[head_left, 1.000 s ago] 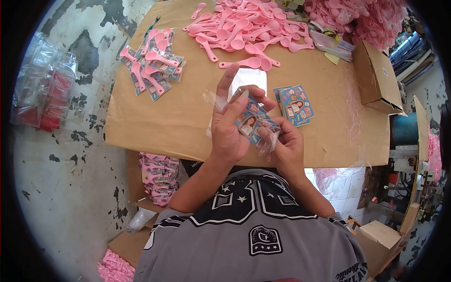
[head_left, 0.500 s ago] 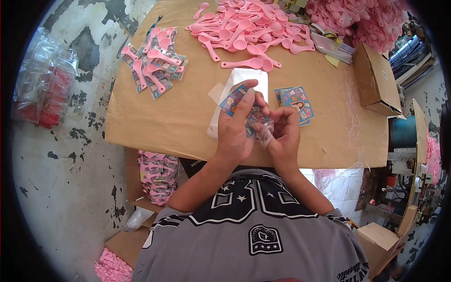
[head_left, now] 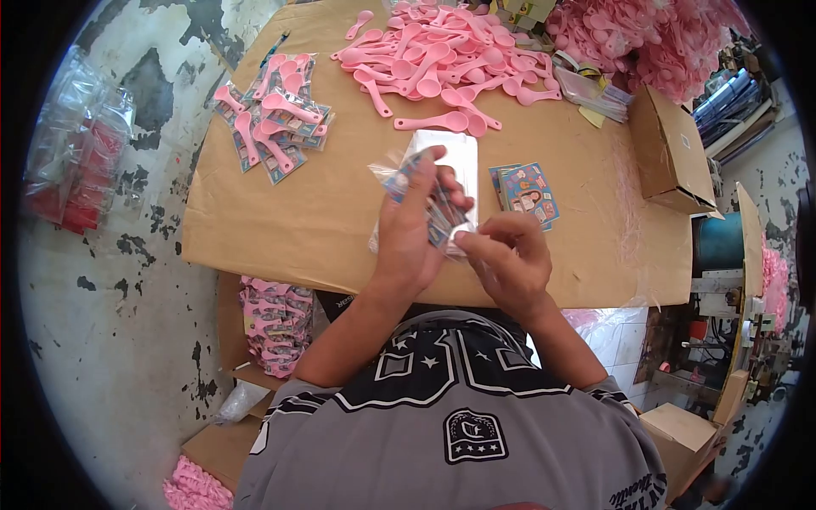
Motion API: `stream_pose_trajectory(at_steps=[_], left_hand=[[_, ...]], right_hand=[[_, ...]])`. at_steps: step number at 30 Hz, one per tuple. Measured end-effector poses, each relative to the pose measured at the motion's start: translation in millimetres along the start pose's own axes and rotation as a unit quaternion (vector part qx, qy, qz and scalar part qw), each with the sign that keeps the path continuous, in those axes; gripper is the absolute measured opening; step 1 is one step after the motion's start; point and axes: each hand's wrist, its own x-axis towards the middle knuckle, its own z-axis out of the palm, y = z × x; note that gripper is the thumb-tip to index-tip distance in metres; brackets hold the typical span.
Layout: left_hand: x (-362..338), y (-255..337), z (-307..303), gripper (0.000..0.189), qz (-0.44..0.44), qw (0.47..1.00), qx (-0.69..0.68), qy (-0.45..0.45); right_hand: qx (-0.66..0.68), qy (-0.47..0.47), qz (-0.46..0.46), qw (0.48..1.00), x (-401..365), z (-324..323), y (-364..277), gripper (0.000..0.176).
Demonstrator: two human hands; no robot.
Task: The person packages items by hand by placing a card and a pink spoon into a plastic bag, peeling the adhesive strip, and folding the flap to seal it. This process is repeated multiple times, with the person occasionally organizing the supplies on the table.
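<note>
My left hand (head_left: 406,238) is closed around a blue printed card (head_left: 403,177) in clear plastic, with the thumb lying along it. The lower end of the clear plastic bag (head_left: 446,236) is pinched by my right hand (head_left: 514,259), where a small whitish patch shows by the fingertips. Under and behind my hands lies a white stack (head_left: 455,151), partly covered by them. A small pile of blue printed cards (head_left: 529,197) is just right of my hands. Further left, bagged cards (head_left: 310,136) lie with pink spoons (head_left: 289,106) on top.
A heap of loose pink spoons (head_left: 433,59) covers the table's far side. At the right edge stands a cardboard box (head_left: 671,153), with plastic sleeves (head_left: 595,93) beside it. More pink pieces (head_left: 654,38) fill the back right. Below the table sits a box of packed spoons (head_left: 276,327).
My left hand has tilted, and more clear plastic shows around the card. My right hand has drawn slightly lower, still at the bag's end. The whole view has shifted slightly.
</note>
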Motion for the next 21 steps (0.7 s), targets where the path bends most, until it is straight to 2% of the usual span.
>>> stream_pose_trajectory(at_steps=[1,4,5,7,9,12,15,18,21], left_hand=[[4,4,-6,0.034,0.009,1.0,-0.015,0.01],[12,23,-24,0.032,0.048,0.998,-0.022,0.038],[14,29,-29,0.031,0.065,0.997,-0.017,0.049],[15,39,-38,0.031,0.087,0.995,-0.026,0.045],[12,37,-33,0.033,0.075,0.996,-0.019,0.046],[4,28,-21,0.041,0.056,0.998,0.006,0.027],[-3,23,-20,0.051,0.065,0.997,0.037,0.013],[-9,33,-27,0.06,0.091,0.992,0.075,0.036],[-9,45,-48,0.061,0.105,0.99,0.074,0.051]], right_hand=[[-0.012,-0.044,0.013,0.999,9,-7,-6,0.021],[-0.004,-0.014,0.004,1.0,18,-18,17,0.029],[-0.022,-0.002,0.053,0.998,23,-27,25,0.022],[-0.065,-0.064,0.218,0.972,58,-53,39,0.014],[-0.071,-0.119,0.187,0.973,87,-56,71,0.015],[-0.084,-0.183,0.124,0.972,82,-27,164,0.021],[-0.125,-0.185,0.027,0.975,87,8,191,0.023],[-0.065,-0.209,0.043,0.975,79,25,215,0.021],[-0.054,-0.218,0.157,0.962,79,11,201,0.016]])
